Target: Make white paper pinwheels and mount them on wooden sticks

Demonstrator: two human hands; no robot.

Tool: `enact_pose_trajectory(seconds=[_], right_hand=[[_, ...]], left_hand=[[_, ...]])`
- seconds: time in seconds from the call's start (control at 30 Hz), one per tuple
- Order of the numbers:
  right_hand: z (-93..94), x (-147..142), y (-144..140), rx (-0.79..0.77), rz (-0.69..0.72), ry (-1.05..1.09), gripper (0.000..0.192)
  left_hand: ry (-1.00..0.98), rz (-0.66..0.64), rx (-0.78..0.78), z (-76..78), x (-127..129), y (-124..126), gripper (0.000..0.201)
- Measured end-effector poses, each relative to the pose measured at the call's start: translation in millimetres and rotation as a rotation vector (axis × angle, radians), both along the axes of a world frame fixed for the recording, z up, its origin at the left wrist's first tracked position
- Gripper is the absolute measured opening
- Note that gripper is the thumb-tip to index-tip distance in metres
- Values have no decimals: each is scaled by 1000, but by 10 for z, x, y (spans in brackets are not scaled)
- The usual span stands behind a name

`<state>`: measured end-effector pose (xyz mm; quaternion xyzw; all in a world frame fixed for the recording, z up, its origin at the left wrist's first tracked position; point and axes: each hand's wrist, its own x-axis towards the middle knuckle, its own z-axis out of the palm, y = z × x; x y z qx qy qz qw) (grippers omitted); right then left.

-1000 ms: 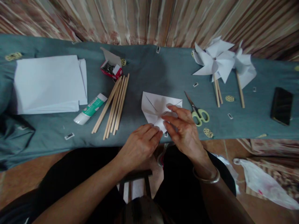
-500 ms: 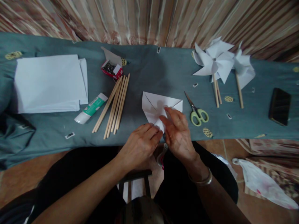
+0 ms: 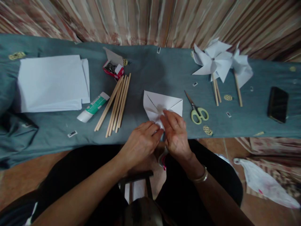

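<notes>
A white paper sheet [image 3: 164, 99] with diagonal cuts lies near the table's front edge, its near part under my hands. My left hand [image 3: 144, 136] is closed on the near left corner, fingers curled over the paper. My right hand [image 3: 175, 130] presses its fingertips near the middle of the sheet, where a point looks folded inward; the fingertips and fold are partly hidden. To the right of the paper lie green-handled scissors [image 3: 199, 115], blades partly apart.
To the left are several wooden sticks [image 3: 117, 106], a green-and-white glue tube [image 3: 95, 105], a red box [image 3: 114, 69] of small metal pieces and a paper stack [image 3: 50, 83]. To the right lie paper pinwheels [image 3: 218, 61] on sticks and a black phone [image 3: 277, 104].
My right fingers have drawn together and press closer to the middle of the paper. My left hand keeps its place at the corner. The whole view has shifted slightly.
</notes>
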<state>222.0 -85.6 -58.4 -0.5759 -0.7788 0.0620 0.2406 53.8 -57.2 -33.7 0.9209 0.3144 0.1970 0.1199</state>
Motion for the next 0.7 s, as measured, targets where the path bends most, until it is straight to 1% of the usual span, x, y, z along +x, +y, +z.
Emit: enact_pose_trajectory(seconds=[0.13,0.2,0.27,0.33,0.43,0.53,0.6,0.7], right_hand=[[105,139,65,-36,-29,119,48],[156,220,144,-21,-59,131,48],[184,292,254,-3,-102,85,48],[189,346,377,-22,-133,11,46],[185,383,537,-71,-121,-85,46],[190,394,634,-77,-137,-142,45],[191,406,670,-69,-133,-148,44],[185,439,696,-62,-76,-132,44]], left_hand=[[-17,12,26,1,8,-6,15],[-27,12,28,1,13,-8,15],[-25,14,25,0,17,-5,14],[-15,18,25,1,20,4,13],[-5,15,27,17,24,22,11],[11,8,25,45,29,37,11],[17,7,27,59,30,40,13],[22,11,35,55,23,33,16]])
